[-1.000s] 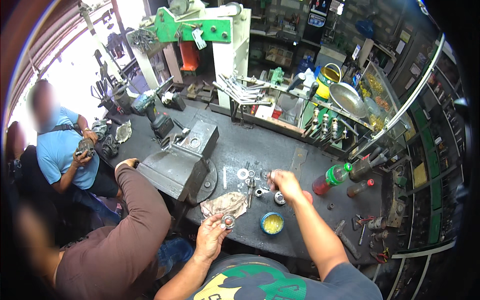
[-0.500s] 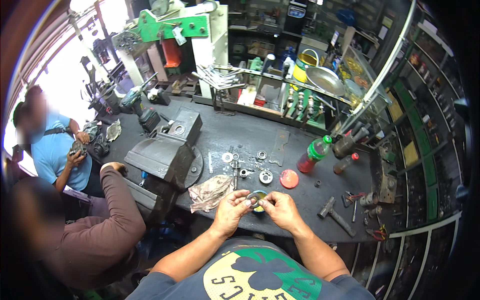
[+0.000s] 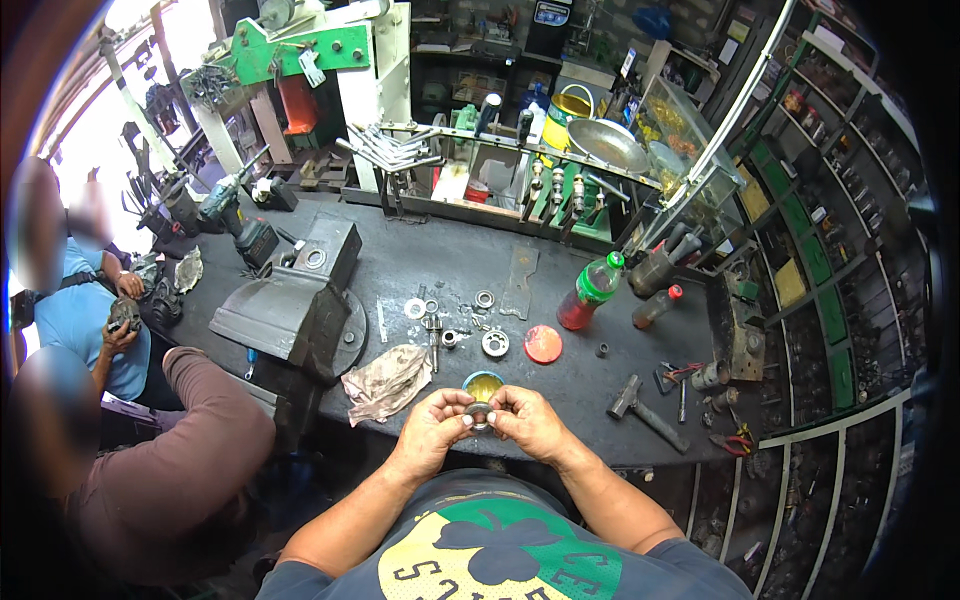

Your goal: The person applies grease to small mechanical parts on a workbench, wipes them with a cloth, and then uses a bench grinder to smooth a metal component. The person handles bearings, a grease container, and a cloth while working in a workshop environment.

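Observation:
My left hand [image 3: 432,435] and my right hand [image 3: 525,428] meet at the near edge of the bench, both closed on a metal bearing ring [image 3: 478,415], held between thumbs and fingers. Just beyond them stands a blue-rimmed tub of yellow grease [image 3: 484,382], partly hidden by my fingers. A stained cloth [image 3: 385,385] lies to the left. Behind the tub, small metal parts are spread out, including a ring-shaped part [image 3: 494,343], a washer [image 3: 414,309] and a shaft [image 3: 433,345]. A round red lid [image 3: 543,343] lies right of them.
A bench vise [image 3: 270,318] and a drill [image 3: 240,225] occupy the left. Bottles [image 3: 590,295], a hammer [image 3: 645,412] and pliers [image 3: 730,440] are at the right. Two co-workers are at the left, one in blue [image 3: 85,320], one in brown sleeves [image 3: 170,465]. A tool rack [image 3: 520,160] lines the back.
My right hand came from over the small parts to join my left hand on the bearing ring. The head view has turned, so the bench appears shifted left and up.

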